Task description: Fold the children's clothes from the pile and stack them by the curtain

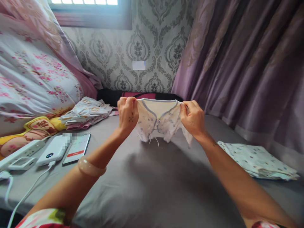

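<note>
A small white baby top (158,119) with blue-grey trim and loose tie strings hangs in the air above the grey bed sheet (152,177). My left hand (127,113) is closed on its left shoulder and my right hand (193,117) pinches its right shoulder, so the garment is stretched between them with its front facing me. A pale bangle sits on my left forearm.
A pile of folded small clothes (86,113) lies at the back left beside a floral quilt (33,82). A phone (77,148), a power bank (53,151) with cable and a power strip (21,152) lie at the left. A folded patterned cloth (257,160) rests at the right by purple curtains (249,63).
</note>
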Demonstrator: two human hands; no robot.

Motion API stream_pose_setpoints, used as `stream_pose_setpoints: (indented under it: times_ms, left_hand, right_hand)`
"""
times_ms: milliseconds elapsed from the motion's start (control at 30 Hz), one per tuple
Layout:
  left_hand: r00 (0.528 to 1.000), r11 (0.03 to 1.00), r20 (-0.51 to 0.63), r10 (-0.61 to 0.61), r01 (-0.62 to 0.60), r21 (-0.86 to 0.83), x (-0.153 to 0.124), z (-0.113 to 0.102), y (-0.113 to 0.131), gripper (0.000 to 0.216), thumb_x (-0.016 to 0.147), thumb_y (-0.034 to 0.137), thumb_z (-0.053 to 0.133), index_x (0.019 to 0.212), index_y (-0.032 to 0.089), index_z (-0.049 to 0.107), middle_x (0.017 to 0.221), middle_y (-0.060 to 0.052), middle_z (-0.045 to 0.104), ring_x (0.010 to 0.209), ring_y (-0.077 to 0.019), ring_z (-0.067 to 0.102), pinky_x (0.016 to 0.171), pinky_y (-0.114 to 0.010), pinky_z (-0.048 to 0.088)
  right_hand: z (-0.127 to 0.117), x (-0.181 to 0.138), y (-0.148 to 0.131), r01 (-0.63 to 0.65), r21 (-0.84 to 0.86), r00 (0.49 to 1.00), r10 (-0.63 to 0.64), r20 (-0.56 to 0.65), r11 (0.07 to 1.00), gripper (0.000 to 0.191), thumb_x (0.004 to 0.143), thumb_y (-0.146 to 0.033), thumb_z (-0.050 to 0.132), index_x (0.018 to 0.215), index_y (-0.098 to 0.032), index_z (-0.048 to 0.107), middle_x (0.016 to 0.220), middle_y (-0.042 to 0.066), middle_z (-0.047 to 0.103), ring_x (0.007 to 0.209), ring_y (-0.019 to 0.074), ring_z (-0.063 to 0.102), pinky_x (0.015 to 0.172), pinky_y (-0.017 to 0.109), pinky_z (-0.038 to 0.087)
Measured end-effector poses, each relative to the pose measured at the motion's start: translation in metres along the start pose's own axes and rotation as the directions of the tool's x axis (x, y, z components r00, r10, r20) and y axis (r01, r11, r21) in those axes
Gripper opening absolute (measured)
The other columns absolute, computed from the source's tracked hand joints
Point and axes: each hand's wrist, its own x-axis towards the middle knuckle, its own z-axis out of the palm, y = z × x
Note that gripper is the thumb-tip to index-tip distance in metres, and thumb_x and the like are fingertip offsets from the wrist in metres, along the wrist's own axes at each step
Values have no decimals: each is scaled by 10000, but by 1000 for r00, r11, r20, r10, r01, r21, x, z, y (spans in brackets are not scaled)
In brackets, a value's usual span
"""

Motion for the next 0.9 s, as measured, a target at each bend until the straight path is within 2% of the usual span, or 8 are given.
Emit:
stream_pose_setpoints:
  times_ms: [167, 267, 333, 433, 533, 600, 667, 900]
  left_hand:
    - [943, 927, -110, 315, -281, 247, -1, -68, 29, 193, 919, 318, 483, 1000, 231, 635, 1017, -94, 522, 1031, -271, 480, 950, -482, 342]
    - [948, 926, -65, 311, -286, 246, 10, -94, 40, 143, 891, 351, 530, 946, 303, 652, 1017, -58, 542, 1064, -283, 478, 978, -498, 318]
    - [958, 940, 21, 286, -285, 186, 16, -94, 35, 131, 873, 355, 542, 891, 306, 662, 966, -44, 571, 1037, -271, 492, 969, -468, 328]
    - [930, 960, 283, 235, -267, 82, 16, -66, 6, 170, 845, 340, 536, 796, 260, 677, 826, -43, 611, 880, -240, 513, 884, -418, 357]
    - [759, 989, 647, 79, -140, 43, -4, -18, -39, 174, 794, 322, 552, 710, 218, 665, 686, -42, 616, 683, -196, 501, 717, -348, 360]
    - [648, 994, 759, -62, -31, 108, -25, 15, -67, 221, 793, 354, 548, 653, 210, 640, 637, -45, 607, 625, -184, 494, 647, -317, 331]
    - [590, 988, 799, -117, -10, 152, -48, 41, -87, 229, 796, 355, 537, 647, 208, 629, 655, -55, 624, 649, -195, 512, 644, -312, 320]
    - [596, 950, 803, 2, -251, 184, -86, 79, -117, 259, 915, 323, 412, 821, 189, 613, 876, -113, 649, 862, -249, 532, 737, -349, 335]
  right_hand:
    - [-69, 4, -28, 93, 21, 996, -93, 17, 995, 261, 939, -377, 466, 882, -224, 670, 832, 65, 643, 792, 205, 596, 755, 336, 457]
    - [-91, 15, -33, 6, 92, 994, -16, 106, 996, 229, 893, -397, 550, 889, -225, 701, 802, 43, 679, 721, 193, 610, 669, 318, 473]
    - [-84, 18, -25, -121, 149, 968, 83, 237, 981, 251, 864, -422, 577, 875, -218, 721, 770, 38, 697, 678, 193, 617, 605, 299, 469]
    - [-47, 8, 3, -243, 166, 863, 135, 487, 956, 293, 852, -440, 559, 829, -206, 736, 733, 33, 706, 661, 201, 624, 579, 284, 453]
    - [6, -20, 36, -260, 99, 703, 118, 702, 961, 291, 854, -412, 538, 780, -208, 732, 781, 29, 727, 730, 215, 643, 630, 278, 447]
    - [38, -45, 52, -225, 23, 626, 127, 770, 974, 295, 881, -386, 500, 823, -202, 723, 844, 50, 734, 798, 218, 653, 681, 274, 441]
    - [61, -68, 61, -166, -100, 572, 178, 800, 981, 312, 922, -365, 439, 887, -203, 704, 902, 66, 726, 856, 213, 651, 695, 264, 429]
    - [89, -101, 73, 111, -289, 551, 184, 814, 951, 377, 1013, -388, 262, 993, -212, 594, 1038, 91, 665, 915, 211, 647, 719, 286, 407]
